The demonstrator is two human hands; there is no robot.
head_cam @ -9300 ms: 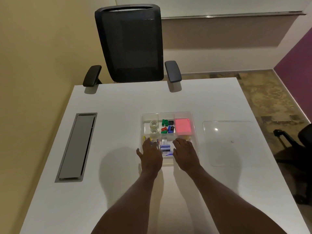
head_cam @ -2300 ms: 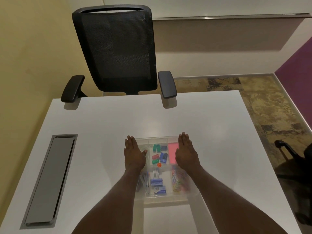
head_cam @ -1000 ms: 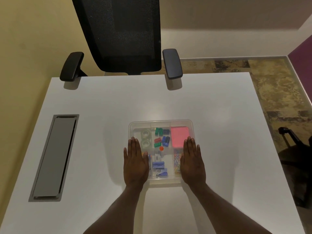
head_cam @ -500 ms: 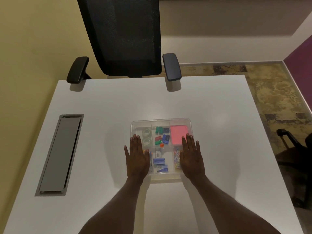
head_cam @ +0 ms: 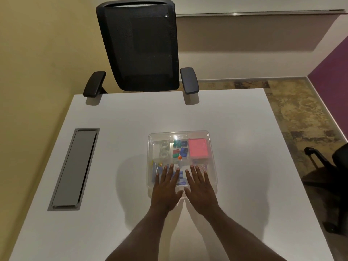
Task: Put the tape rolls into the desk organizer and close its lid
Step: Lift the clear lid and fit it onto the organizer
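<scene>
The clear desk organizer (head_cam: 211, 147) sits mid-table with its transparent lid (head_cam: 178, 135) lying on top. Through the lid I see two clear tape rolls (head_cam: 164, 150) in the far-left compartment, beside small coloured clips and a pink sticky-note pad (head_cam: 198, 151). My left hand (head_cam: 165, 187) and my right hand (head_cam: 200, 187) lie flat, palms down, side by side on the near part of the lid, fingers spread, holding nothing. They hide much of the near compartments.
A grey cable hatch (head_cam: 74, 169) is set into the white table (head_cam: 244, 166) at the left. A black mesh office chair (head_cam: 139, 46) stands at the far edge. Another dark chair base (head_cam: 331, 172) is on the floor at the right.
The lid, lying to the right of the organizer at first, now covers it. Over the last second both hands slid from the organizer's left and right sides inward to its near middle.
</scene>
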